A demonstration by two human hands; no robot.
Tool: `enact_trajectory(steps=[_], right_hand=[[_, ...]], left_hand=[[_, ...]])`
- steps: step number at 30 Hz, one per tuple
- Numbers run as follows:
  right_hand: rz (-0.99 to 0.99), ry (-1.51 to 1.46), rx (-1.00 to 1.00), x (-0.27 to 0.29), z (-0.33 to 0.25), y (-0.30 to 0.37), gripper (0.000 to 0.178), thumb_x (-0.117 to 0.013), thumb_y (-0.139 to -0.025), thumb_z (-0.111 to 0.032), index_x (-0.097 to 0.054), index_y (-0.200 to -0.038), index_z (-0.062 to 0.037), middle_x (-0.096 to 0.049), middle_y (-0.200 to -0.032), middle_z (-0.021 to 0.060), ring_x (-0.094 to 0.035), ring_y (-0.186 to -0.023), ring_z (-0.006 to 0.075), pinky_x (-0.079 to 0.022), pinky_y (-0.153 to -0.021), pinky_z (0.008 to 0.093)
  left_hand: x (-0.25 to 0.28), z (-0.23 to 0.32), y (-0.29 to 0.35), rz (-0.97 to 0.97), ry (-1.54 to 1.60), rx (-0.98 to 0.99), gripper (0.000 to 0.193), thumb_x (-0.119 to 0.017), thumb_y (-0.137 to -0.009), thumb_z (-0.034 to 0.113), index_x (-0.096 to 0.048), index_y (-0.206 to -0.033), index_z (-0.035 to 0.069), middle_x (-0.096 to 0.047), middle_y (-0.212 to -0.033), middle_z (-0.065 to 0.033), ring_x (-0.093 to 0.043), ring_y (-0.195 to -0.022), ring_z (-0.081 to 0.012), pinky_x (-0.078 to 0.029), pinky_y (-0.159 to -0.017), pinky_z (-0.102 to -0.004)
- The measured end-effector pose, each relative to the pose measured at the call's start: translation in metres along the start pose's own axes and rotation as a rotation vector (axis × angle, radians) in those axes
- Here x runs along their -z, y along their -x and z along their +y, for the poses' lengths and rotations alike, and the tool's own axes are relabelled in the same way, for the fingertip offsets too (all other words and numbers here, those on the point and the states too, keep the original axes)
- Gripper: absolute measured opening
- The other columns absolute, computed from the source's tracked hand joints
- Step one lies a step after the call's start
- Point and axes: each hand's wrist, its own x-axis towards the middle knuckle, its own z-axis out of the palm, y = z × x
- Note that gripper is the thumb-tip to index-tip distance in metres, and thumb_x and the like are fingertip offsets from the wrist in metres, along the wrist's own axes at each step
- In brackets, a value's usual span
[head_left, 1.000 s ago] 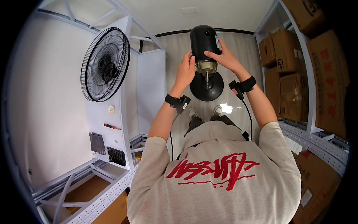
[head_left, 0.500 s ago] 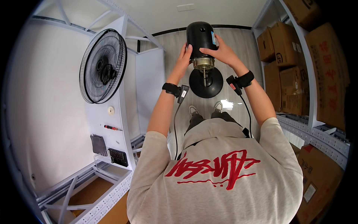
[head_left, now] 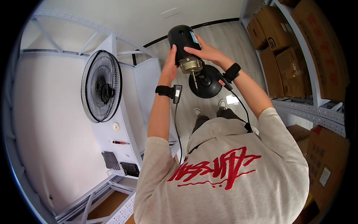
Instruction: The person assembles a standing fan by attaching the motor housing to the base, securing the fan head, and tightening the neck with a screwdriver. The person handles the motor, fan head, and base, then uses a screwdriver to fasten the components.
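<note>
upper centre: motor housing (head_left: pixel 181 46), black, bearing a blue-and-white label (head_left: pixel 194 37); exposed motor (head_left: pixel 191 66), brass-coloured. centre: round base (head_left: pixel 212 89), glossy black. left: fan grille (head_left: pixel 97 72), black, patterned in fine radiating lines. lower left: screwdriver (head_left: pixel 120 142), red and black. lower centre: shirt (head_left: pixel 223 203), flecked grey-beige, with red lettering (head_left: pixel 234 170).

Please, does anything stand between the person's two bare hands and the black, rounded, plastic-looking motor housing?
Nothing visible does. The left hand and the right hand both directly touch the black, rounded, plastic-looking motor housing; some fingers are hidden behind it.
</note>
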Motion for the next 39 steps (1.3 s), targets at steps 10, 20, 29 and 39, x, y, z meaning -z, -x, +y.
enact_trajectory(steps=[10, 20, 29, 39], right_hand=[[0.03, -0.043, 0.049, -0.011, 0.025, 0.0, 0.133, -0.075, -0.074, -0.071, -0.012, -0.153, 0.015, -0.041, -0.148, 0.0346, -0.044, -0.139, 0.039, -0.037, -0.114, 0.0384], [0.045, -0.145, 0.079, -0.017, 0.036, -0.009, 0.109, -0.072, -0.086, -0.059, -0.018, -0.156, 0.0047, -0.048, -0.144, 0.0289, -0.052, -0.132, 0.0351, -0.041, -0.11, 0.0379], [0.104, -0.036, 0.064, -0.019, 0.04, -0.001, 0.119, -0.074, -0.078, -0.067, -0.02, -0.155, 0.0058, -0.052, -0.14, 0.0309, -0.055, -0.129, 0.0378, -0.044, -0.107, 0.0378], [0.128, -0.06, 0.063, -0.011, 0.032, 0.0, 0.102, -0.076, -0.08, -0.06, -0.034, -0.151, -0.0005, -0.061, -0.131, 0.0232, -0.064, -0.116, 0.0313, -0.05, -0.098, 0.0378]], left_hand=[[-0.007, 0.0, 0.013, 0.012, 0.038, -0.015, 0.07, -0.047, -0.103, 0.056, -0.042, -0.149, 0.003, -0.053, -0.145, -0.0093, -0.053, -0.131, -0.0221, -0.041, -0.112, -0.0391], [-0.012, 0.005, 0.015, 0.083, -0.074, -0.027, 0.072, -0.046, -0.103, 0.057, -0.039, -0.15, 0.003, -0.052, -0.147, -0.009, -0.052, -0.133, -0.0214, -0.04, -0.112, -0.038], [-0.001, -0.012, 0.012, 0.025, -0.012, -0.067, 0.071, -0.044, -0.104, 0.056, -0.038, -0.151, 0.004, -0.049, -0.149, -0.0094, -0.05, -0.134, -0.0217, -0.038, -0.114, -0.0383], [-0.006, -0.006, 0.003, -0.007, -0.021, -0.041, 0.069, -0.049, -0.103, 0.055, -0.036, -0.151, 0.008, -0.049, -0.147, -0.0071, -0.049, -0.132, -0.0199, -0.039, -0.11, -0.0392]])
